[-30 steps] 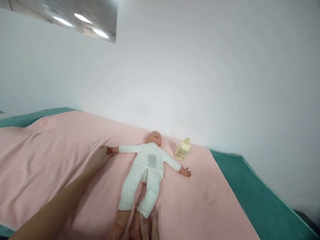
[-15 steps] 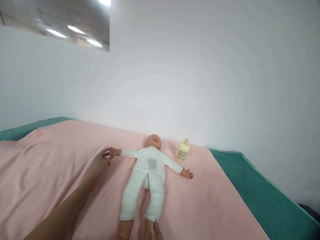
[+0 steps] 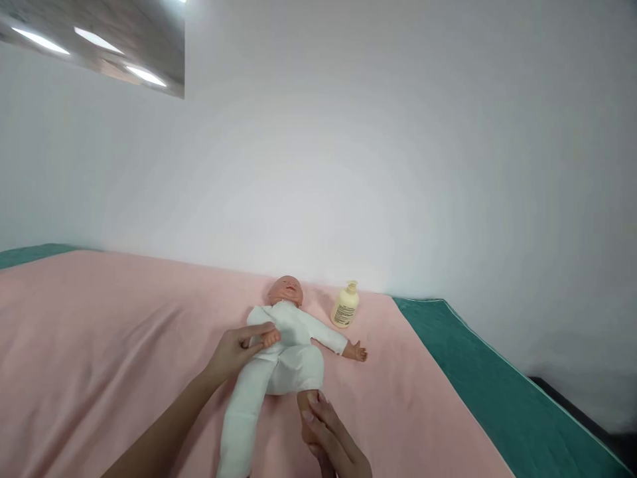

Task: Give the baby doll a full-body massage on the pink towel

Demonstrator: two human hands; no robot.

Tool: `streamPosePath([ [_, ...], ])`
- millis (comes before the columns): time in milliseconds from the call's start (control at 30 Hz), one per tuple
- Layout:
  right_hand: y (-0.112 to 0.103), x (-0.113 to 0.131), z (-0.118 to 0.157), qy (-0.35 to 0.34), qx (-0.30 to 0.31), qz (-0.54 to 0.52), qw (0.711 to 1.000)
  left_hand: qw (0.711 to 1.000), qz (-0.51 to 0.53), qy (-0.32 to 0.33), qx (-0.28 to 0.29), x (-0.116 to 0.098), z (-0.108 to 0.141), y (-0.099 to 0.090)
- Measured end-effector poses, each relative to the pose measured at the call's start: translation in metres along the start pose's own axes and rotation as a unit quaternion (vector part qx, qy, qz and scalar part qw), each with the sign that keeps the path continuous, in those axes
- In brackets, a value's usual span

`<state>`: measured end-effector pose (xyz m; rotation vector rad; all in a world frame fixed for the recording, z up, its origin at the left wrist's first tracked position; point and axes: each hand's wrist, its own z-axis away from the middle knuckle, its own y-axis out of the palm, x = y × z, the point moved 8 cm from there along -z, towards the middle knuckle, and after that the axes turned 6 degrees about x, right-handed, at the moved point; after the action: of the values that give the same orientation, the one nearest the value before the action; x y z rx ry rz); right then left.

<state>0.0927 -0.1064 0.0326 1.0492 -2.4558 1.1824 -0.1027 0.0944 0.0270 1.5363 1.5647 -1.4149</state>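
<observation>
A baby doll (image 3: 287, 325) in a white outfit lies on its back on a pink cloth (image 3: 413, 411). My left hand (image 3: 239, 350) is closed around the doll's hand (image 3: 270, 338), which it holds over the doll's belly. The doll's arm on that side is bent across its body. Lower down, my right hand (image 3: 334, 435) grips the doll's lower leg (image 3: 305, 413), with that knee bent and raised. The doll's other leg (image 3: 242, 415) lies straight. Its other arm (image 3: 326, 334) stretches out to the right, palm open.
A cream pump bottle (image 3: 345, 307) stands upright to the right of the doll's head. Green cloth (image 3: 490, 372) shows beyond the pink one at the right and far left. Behind rises a white wall (image 3: 348, 146), with a mirror-like panel (image 3: 124, 46) at upper left.
My left hand has brought the doll's hand from out at the side in over its belly. My right hand has lifted and bent the doll's leg. The view has shifted slightly.
</observation>
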Motion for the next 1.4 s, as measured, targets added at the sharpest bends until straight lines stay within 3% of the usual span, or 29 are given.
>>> streamPosePath([
  [133,0.0,0.006,-0.04,-0.08,0.056,0.037,0.995,0.998,-0.018,0.04,0.044,0.003,0.002,0.004],
  [233,0.002,0.0,-0.057,-0.058,0.059,0.045,0.996,0.994,-0.009,0.065,0.083,0.001,0.001,0.011],
  [333,0.008,-0.006,-0.062,-0.021,0.063,0.036,0.997,0.995,0.015,0.065,0.072,0.002,-0.001,0.008],
  [433,0.009,-0.006,-0.059,-0.024,0.057,0.032,0.998,0.999,0.031,0.012,-0.001,0.011,-0.003,-0.012],
  [567,0.008,-0.004,-0.04,-0.035,0.059,0.034,0.997,0.976,0.108,-0.072,-0.173,0.03,0.0,-0.06],
  [700,0.005,-0.001,-0.011,-0.015,0.01,0.051,0.999,0.904,0.245,-0.135,-0.324,0.063,0.013,-0.091],
  [800,0.011,-0.002,-0.015,-0.008,-0.014,0.076,0.997,0.84,0.341,-0.221,-0.359,0.096,0.024,-0.089],
  [933,0.035,-0.014,-0.083,0.003,-0.024,0.088,0.996,0.817,0.387,-0.247,-0.349,0.115,0.024,-0.083],
  [1033,0.06,-0.022,-0.155,0.015,-0.034,0.106,0.994,0.812,0.4,-0.236,-0.354,0.118,0.02,-0.082],
  [1133,0.084,-0.029,-0.207,0.014,-0.029,0.107,0.994,0.816,0.397,-0.23,-0.351,0.117,0.017,-0.082],
  [1267,0.102,-0.038,-0.237,0.015,-0.019,0.106,0.994,0.831,0.379,-0.232,-0.335,0.116,0.016,-0.082],
  [1400,0.103,-0.04,-0.237,0.011,-0.015,0.101,0.995,0.839,0.361,-0.231,-0.335,0.114,0.019,-0.084],
])
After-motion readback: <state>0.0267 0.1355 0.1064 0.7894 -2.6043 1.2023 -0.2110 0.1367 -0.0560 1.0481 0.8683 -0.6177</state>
